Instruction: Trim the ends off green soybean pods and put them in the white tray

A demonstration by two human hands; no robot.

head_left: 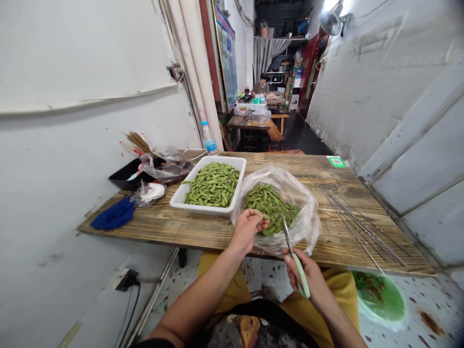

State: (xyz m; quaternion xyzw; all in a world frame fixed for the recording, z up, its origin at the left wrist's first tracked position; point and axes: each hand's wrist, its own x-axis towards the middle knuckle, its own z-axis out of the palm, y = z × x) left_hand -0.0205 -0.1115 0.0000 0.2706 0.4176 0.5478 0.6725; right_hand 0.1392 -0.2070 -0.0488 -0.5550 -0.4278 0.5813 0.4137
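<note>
My left hand point(247, 228) reaches into a clear plastic bag point(308, 220) full of green edamame pods point(271, 204), its fingers curled over the pods at the near edge. My right hand point(305, 273) grips green-handled scissors point(294, 256) with the blades pointing up toward the bag. A white rectangular tray point(181, 197) of more edamame pods point(213, 183) sits just left of the bag on the wooden table point(203, 231).
Several thin metal skewers point(362, 224) lie on the table's right side. At the left are a blue cloth point(115, 216), a black tray with bags and sticks point(125, 176), and a water bottle point(209, 138). A green basin point(384, 299) rests on the floor. A person sits far back.
</note>
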